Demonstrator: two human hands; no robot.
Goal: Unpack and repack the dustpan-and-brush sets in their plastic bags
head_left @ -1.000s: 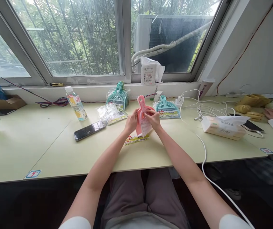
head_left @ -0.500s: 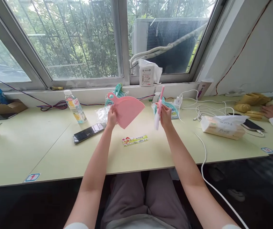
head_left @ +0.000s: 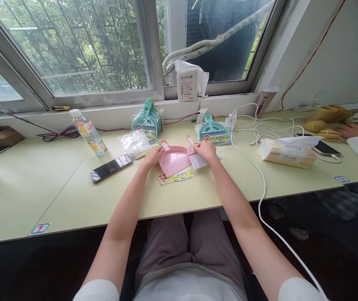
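My left hand (head_left: pixel 153 158) grips the left edge of a pink dustpan (head_left: pixel 175 159), which lies face up on the table, its looped handle pointing toward the window. In my right hand (head_left: pixel 206 150) is a small pink brush (head_left: pixel 191 147) with pale bristles (head_left: pixel 199 161), resting close to the dustpan's right side. Under the dustpan's near edge a printed label card (head_left: pixel 177 177) shows in part. Behind my hands lie packaged green dustpan-and-brush sets, one stack (head_left: pixel 147 119) to the left and another (head_left: pixel 214 131) to the right.
Crumpled clear plastic wrap (head_left: pixel 135 142), a phone (head_left: pixel 111 168) and a drink bottle (head_left: pixel 88 133) are on the left. To the right are a tissue pack (head_left: pixel 287 152), white cables (head_left: pixel 269 136) and another person's hand (head_left: pixel 352 131). A white cable hangs over the table's front edge.
Both hands have come down. The dustpan, held upright before, now lies flat on the table, partly over the label card. The brush has turned bristles-down and moved nearer the dustpan.
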